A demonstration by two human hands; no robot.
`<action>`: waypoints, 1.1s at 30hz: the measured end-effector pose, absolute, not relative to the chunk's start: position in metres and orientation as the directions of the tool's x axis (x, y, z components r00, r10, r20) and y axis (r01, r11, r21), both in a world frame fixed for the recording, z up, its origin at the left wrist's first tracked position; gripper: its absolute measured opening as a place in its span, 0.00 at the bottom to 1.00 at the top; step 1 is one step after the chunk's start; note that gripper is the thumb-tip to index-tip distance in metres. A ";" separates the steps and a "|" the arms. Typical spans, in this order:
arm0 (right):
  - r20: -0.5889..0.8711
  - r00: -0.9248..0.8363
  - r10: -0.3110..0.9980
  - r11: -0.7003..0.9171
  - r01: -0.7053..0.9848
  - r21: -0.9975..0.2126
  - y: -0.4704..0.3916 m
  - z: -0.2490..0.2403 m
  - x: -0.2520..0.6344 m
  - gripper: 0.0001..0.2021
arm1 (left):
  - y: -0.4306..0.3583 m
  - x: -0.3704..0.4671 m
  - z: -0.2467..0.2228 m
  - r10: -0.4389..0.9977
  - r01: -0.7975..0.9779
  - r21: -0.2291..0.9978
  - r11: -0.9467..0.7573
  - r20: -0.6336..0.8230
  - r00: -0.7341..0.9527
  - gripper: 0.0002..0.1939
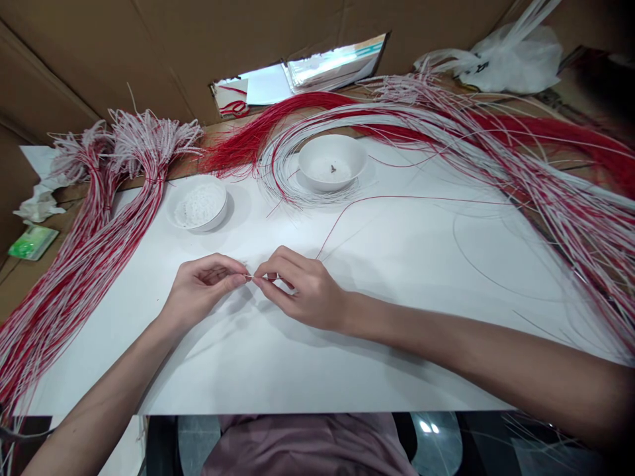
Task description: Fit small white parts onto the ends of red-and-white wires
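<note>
Over the white tabletop, the fingertips of my left hand (201, 284) and my right hand (305, 287) nearly meet. Each is closed in a pinch on a short stretch of thin wire (250, 276) that bridges the small gap between them. A red wire (357, 201) comes out behind my right hand, bends upward and runs off to the right, with a fainter pale wire beside it. The wire ends inside my fingers are too small to make out. Beyond my left hand stands a white bowl (198, 206) of small translucent white pieces.
Another white bowl (331, 162) with a small dark bit stands farther back. Bundled red and white wires (133, 205) lie at the left; more wires (526, 152) sweep across the back right. Behind them are a cardboard wall (163, 53) with a cut-out and a plastic bag (518, 59).
</note>
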State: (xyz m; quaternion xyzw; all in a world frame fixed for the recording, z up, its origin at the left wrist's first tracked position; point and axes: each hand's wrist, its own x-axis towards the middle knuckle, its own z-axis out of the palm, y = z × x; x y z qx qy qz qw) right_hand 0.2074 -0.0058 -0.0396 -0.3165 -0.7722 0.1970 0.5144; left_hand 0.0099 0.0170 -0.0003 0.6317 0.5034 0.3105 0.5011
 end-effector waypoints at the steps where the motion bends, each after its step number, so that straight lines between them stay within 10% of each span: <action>1: 0.673 -0.269 0.689 0.725 0.282 -0.629 -0.006 -0.040 0.207 0.04 | 0.017 0.010 -0.001 0.947 0.322 0.947 0.008 -0.110 0.302 0.09; 33: 0.627 -0.272 0.730 0.683 0.333 -0.650 -0.006 -0.039 0.208 0.05 | 0.014 0.010 -0.003 0.940 0.394 0.911 -0.123 -0.021 0.342 0.05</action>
